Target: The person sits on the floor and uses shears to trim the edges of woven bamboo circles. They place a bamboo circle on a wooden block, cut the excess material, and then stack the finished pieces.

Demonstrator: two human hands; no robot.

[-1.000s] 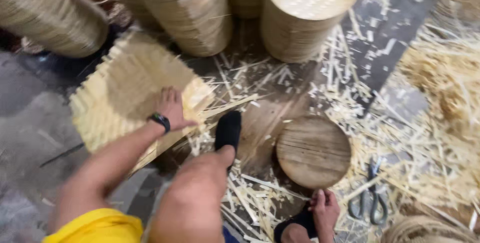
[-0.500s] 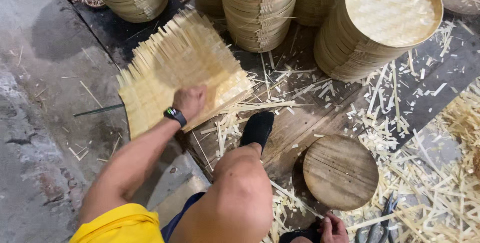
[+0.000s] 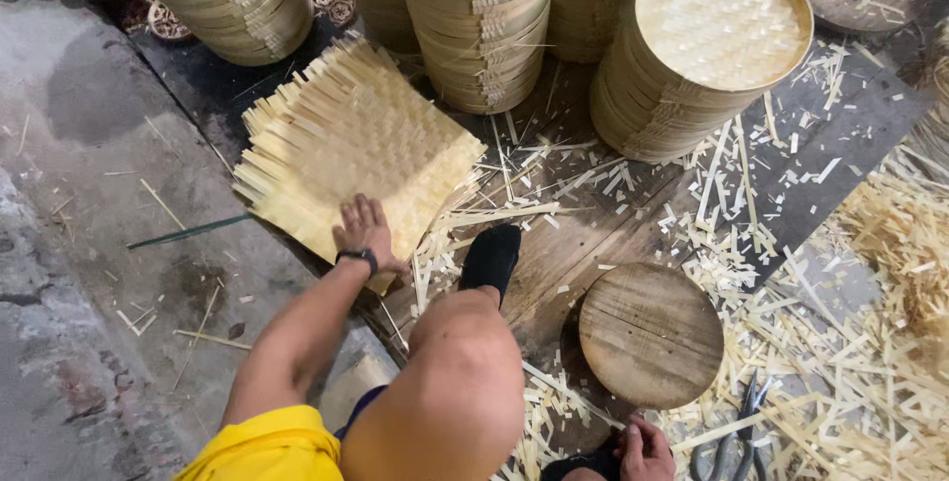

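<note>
head view: the left hand (image 3: pixel 364 231) lies palm down, fingers spread, on the near edge of a square woven bamboo mat (image 3: pixel 356 145). the hand presses flat on the mat and grips nothing. a black wristband (image 3: pixel 357 258) sits on the left wrist. the right hand (image 3: pixel 645 449) is at the bottom edge of the picture, just below a round wooden block (image 3: pixel 650 335); its fingers curl loosely, and whether it holds anything cannot be told. the mat lies on the floor to the left of the person's bent knee (image 3: pixel 450 392), with loose strip ends sticking out on all sides. a foot in a black sock (image 3: pixel 490 258) rests on a wooden board (image 3: pixel 583 234) just right of the mat. scissors (image 3: pixel 730 441) lie just right of the right hand, among bamboo offcuts (image 3: pixel 840 382) scattered over the floor. behind the mat, stacks of round bamboo trays (image 3: pixel 484 16) stand side by side; the rightmost stack (image 3: pixel 692 56) shows a woven top. a thin dark rod (image 3: pixel 188 232) lies on the concrete floor (image 3: pixel 89 244) to the left of the mat.
</note>
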